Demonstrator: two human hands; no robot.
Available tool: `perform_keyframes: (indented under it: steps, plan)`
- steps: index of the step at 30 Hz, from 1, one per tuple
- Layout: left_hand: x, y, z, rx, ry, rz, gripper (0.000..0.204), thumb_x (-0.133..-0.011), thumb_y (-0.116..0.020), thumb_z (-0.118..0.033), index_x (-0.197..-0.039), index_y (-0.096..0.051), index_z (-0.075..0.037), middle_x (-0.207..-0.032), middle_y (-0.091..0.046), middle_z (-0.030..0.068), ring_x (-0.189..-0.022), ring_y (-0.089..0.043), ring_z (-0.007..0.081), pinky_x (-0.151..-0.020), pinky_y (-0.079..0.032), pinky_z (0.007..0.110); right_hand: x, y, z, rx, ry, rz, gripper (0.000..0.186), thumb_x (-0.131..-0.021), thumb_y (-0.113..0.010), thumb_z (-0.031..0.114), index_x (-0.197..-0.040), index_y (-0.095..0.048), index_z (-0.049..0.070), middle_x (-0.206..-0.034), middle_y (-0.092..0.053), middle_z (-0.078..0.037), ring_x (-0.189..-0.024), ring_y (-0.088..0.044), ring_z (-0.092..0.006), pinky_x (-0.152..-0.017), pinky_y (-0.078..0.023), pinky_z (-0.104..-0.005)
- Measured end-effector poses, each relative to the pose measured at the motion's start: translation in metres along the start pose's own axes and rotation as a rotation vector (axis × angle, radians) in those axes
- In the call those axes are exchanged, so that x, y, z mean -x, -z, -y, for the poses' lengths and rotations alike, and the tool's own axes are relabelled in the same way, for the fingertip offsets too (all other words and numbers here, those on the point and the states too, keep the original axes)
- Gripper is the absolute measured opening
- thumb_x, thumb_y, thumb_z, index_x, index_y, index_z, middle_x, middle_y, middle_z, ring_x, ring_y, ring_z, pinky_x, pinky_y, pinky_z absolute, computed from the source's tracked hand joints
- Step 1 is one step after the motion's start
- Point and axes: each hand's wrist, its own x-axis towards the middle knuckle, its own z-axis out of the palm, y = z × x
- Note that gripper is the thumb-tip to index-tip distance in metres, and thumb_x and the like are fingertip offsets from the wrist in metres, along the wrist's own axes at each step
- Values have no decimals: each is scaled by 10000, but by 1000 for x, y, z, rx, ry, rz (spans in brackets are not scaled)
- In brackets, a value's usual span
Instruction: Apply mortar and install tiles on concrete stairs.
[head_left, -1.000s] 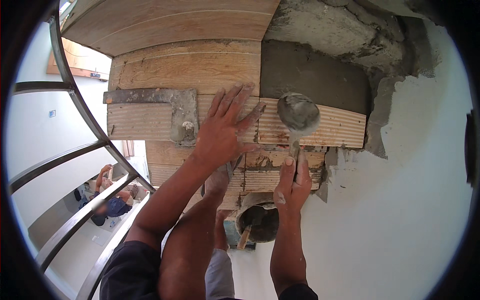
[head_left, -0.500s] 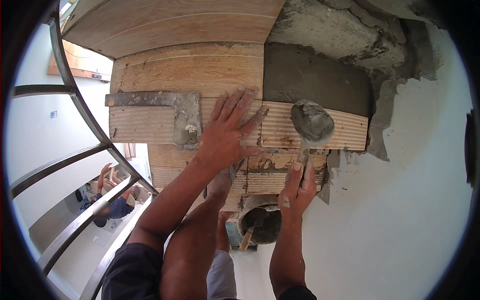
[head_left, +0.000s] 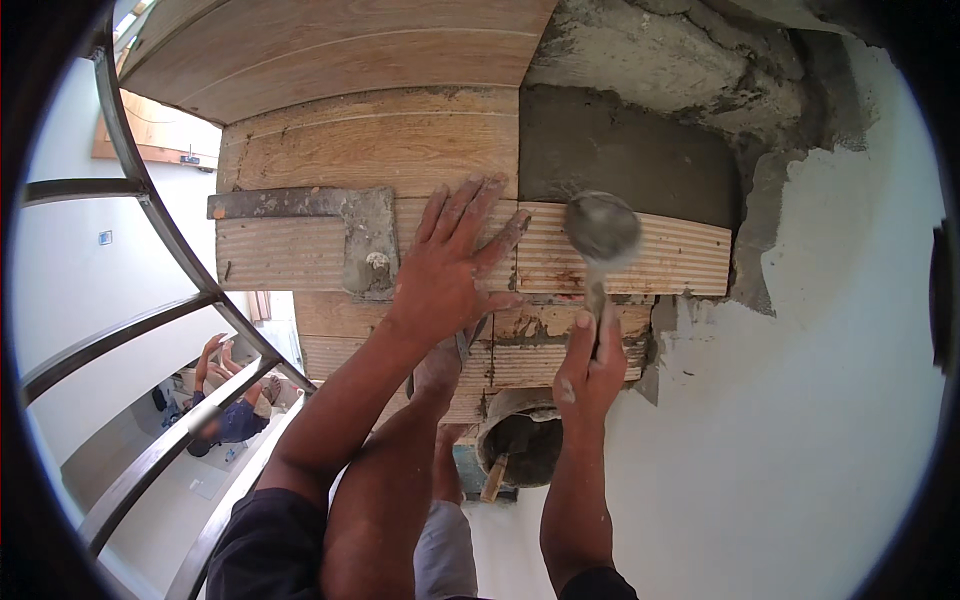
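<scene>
My right hand (head_left: 590, 365) is wrapped round the handle of a mallet, its rounded, mortar-smeared head (head_left: 602, 228) slightly blurred over a ribbed wood-look tile (head_left: 680, 250). Whether the head touches that tile I cannot tell. Fingers spread, my left hand (head_left: 450, 240) lies flat on the tiles, its fingertips beside the joint at the ribbed tile's left end. Left of it, an L-shaped metal square (head_left: 368, 240), crusted with mortar, rests on the step. Wet grey mortar (head_left: 630, 155) fills the space behind the ribbed tile.
A metal railing (head_left: 130, 338) curves along the left, with another person (head_left: 235, 415) on a lower level beyond it. Below my right hand stands a bucket (head_left: 540, 405) of mortar holding a wooden-handled trowel (head_left: 494, 478). A white wall (head_left: 780, 430) bounds the right side.
The mallet head has moved a little left and away from me along the ribbed tile, my right hand shifting slightly with it. My left hand stays pressed in place.
</scene>
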Motion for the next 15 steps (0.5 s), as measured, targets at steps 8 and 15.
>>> perform_keyframes:
  steps: [8,15]
  plan:
    - [-2,0,1,2,7,11,929,-648,-881,-525,-1490,-637,-217,-1704,-356,98,-1564,-328,353,-1309,-241,562,-11,4,14,214,-45,95,418,-1116,-547,252,-1382,-611,-65,-850,-694,-134,-682,-569,-168,-625,-477,-340]
    - [-1,0,1,7,-1,6,938,-641,-884,-524,-1491,-637,-215,-1704,-355,104,-1567,-323,355,-1310,-239,560,-8,7,3,256,-33,105,399,-1101,-569,210,-1392,-608,-60,-849,-692,-146,-683,-575,-160,-630,-485,-331]
